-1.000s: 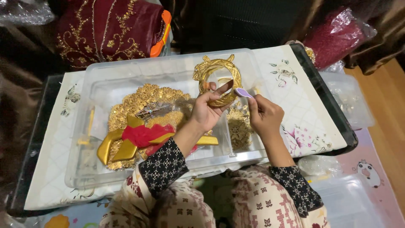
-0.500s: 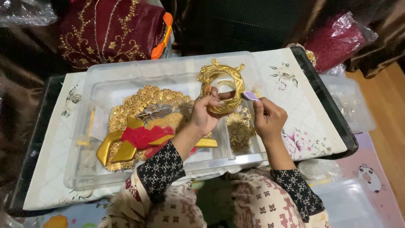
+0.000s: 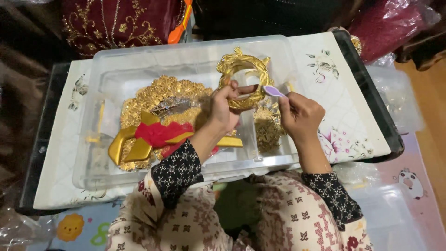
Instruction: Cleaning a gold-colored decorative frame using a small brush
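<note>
My left hand grips the lower rim of an ornate gold ring-shaped ornament, held above a clear plastic box. My right hand pinches a small flat purple tool whose tip rests against the ornament's right side. Inside the box lie a round gold filigree piece, a gold and red ribbon bow and a small heap of gold trinkets below my hands.
The box sits on a white floral cloth over a dark tray. Maroon embroidered fabric lies behind, a bagged red cloth at far right. A clear lid rests on a patterned mat.
The gold ornament was lifted and turned upright toward the far side of the box. My right hand brought the purple tool closer to its right rim.
</note>
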